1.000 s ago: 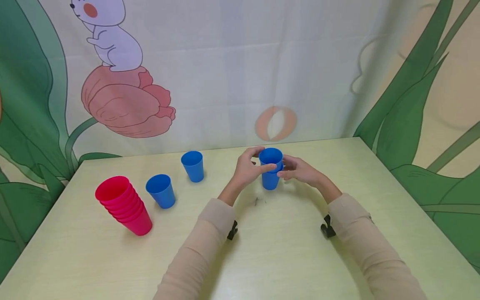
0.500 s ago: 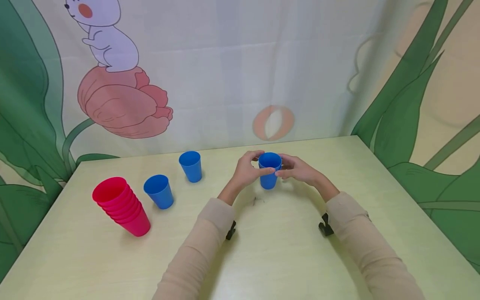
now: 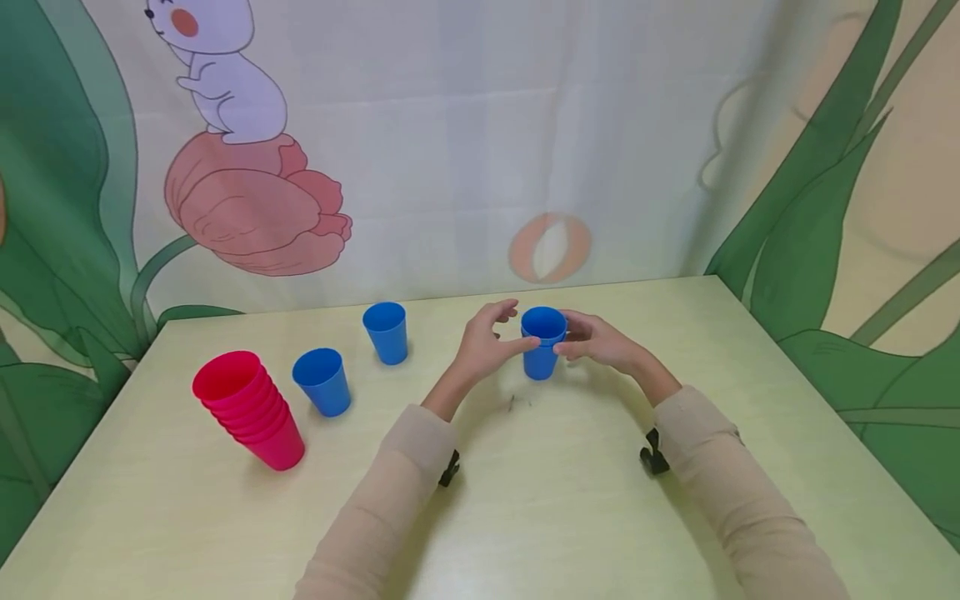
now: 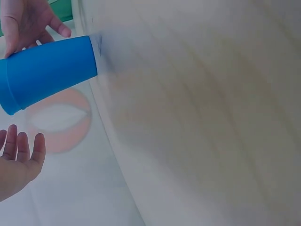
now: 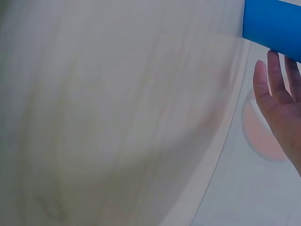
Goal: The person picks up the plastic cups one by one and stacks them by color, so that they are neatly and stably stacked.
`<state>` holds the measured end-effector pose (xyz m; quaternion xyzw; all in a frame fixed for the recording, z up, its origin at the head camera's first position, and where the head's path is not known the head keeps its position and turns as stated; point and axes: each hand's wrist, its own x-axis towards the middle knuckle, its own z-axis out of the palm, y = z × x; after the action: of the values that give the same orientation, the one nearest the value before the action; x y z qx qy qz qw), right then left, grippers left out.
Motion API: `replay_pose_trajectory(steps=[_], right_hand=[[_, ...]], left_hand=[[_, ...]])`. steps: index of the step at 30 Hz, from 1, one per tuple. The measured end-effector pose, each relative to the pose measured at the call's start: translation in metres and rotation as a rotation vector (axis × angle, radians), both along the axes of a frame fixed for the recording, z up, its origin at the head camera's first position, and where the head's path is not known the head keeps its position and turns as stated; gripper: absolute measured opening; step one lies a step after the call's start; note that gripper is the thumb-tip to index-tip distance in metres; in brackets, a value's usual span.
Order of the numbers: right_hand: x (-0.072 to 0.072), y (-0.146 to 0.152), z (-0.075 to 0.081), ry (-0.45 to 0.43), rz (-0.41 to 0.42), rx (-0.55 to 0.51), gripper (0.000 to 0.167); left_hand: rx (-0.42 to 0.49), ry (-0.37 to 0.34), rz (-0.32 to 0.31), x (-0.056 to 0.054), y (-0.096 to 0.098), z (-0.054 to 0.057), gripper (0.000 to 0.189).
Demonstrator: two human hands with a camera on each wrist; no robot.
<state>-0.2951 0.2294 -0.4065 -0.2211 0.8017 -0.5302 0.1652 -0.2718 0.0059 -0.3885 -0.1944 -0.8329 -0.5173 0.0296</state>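
Note:
Two nested blue cups [image 3: 542, 358] stand upright near the back of the table, one rim just above the other. My right hand [image 3: 603, 343] holds them loosely from the right, thumb in front and fingers behind. In the right wrist view, fingertips touch the blue cup [image 5: 273, 28] while another finger stands apart. My left hand [image 3: 480, 343] is at the left of the cups, fingers spread and off them; its thumb tip overlaps the cup edge in the head view. A gap shows between the left hand [image 4: 21, 162] and the cups [image 4: 51, 70] in the left wrist view.
Two single blue cups, one farther back [image 3: 387, 335] and one nearer [image 3: 324, 383], stand upright left of the hands. A stack of several red cups [image 3: 251, 408] stands at the table's left. A printed curtain [image 3: 420, 167] hangs behind the table [image 3: 555, 500].
The upper blue cup has sunk down into the lower one. My left hand has let go and drawn back to the left, while the right hand has stayed at the cups.

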Motion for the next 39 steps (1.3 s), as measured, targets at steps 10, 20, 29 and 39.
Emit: replay_pose_trajectory(steps=[10, 20, 29, 39], right_hand=[[-0.001, -0.001, -0.001, -0.007, -0.015, -0.005, 0.062], [0.000, -0.002, 0.000, -0.033, -0.023, -0.016, 0.060], [0.001, -0.003, 0.002, -0.018, -0.017, -0.006, 0.060], [-0.002, -0.002, 0.000, -0.027, -0.019, -0.013, 0.060]], left_hand=[[0.006, 0.045, 0.021, 0.010, -0.020, 0.006, 0.062], [-0.051, 0.079, 0.023, 0.023, -0.045, 0.003, 0.062], [-0.054, 0.101, 0.093, 0.029, -0.063, 0.010, 0.059], [0.003, 0.163, 0.177, 0.028, -0.086, 0.015, 0.055]])
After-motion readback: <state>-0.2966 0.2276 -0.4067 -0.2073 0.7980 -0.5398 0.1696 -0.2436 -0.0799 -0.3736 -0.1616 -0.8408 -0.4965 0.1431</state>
